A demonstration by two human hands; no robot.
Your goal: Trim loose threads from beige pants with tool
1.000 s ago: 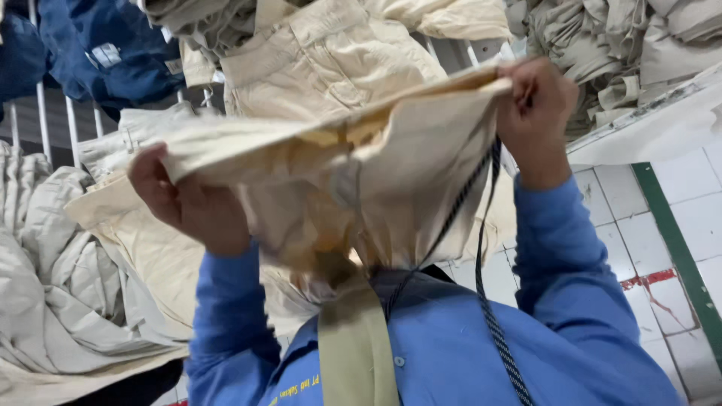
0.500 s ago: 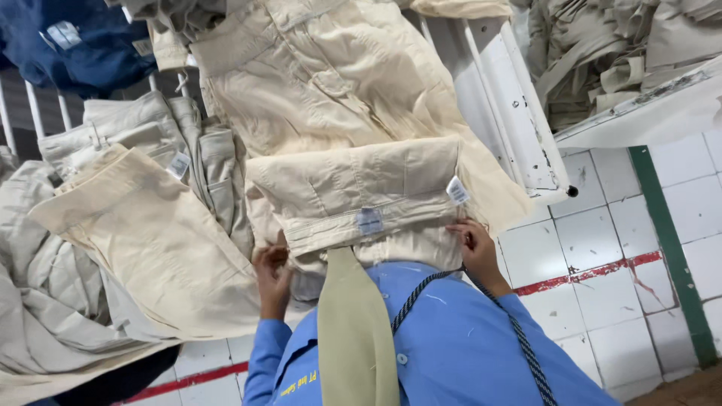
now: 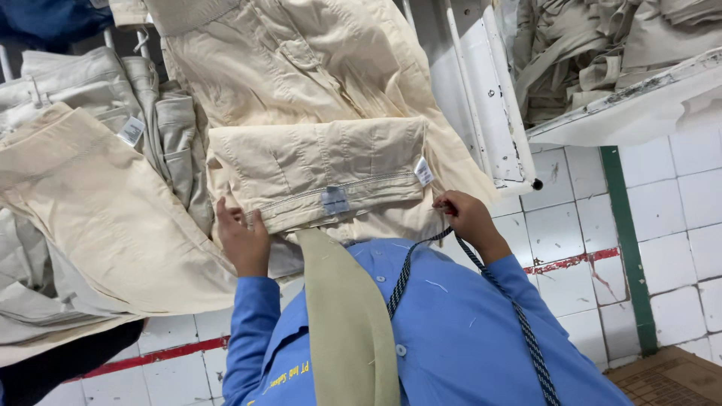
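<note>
At the edge of the garment pile, my left hand and right hand pinch the two ends of the folded cream trousers, mid-fold, I judge; squaring the waistband seems the next need.

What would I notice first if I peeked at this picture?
First, the folded cream trousers in the middle, with the left hand pressing on their lower left edge and the right hand at their lower right corner. All around them lie heaps of more cream clothes, mostly to the left. Below, the person's bright blue shirt stands out over the white tiled floor.
</note>
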